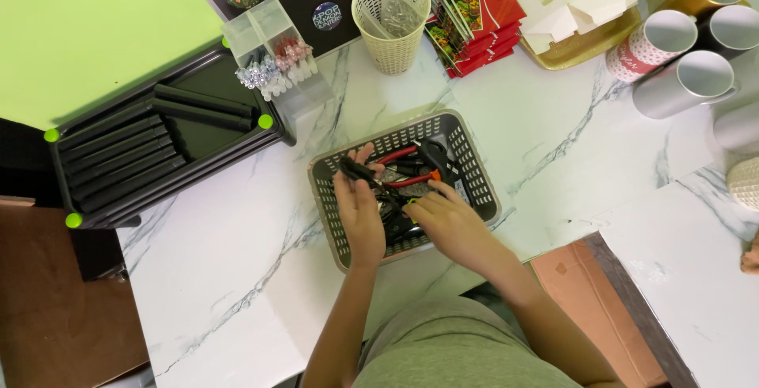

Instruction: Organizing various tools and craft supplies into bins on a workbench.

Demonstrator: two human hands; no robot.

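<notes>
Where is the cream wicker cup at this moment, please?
In the head view the cream wicker cup stands at the top centre of the marble table, between the clear compartment box and the stack of red booklets, beyond the grey basket.

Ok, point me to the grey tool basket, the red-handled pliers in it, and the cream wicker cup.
grey tool basket (pixel 484 190): head view, on its right perforated wall.
red-handled pliers (pixel 398 154): head view, on the upper red handle.
cream wicker cup (pixel 389 48): head view, on its woven front side.
</notes>
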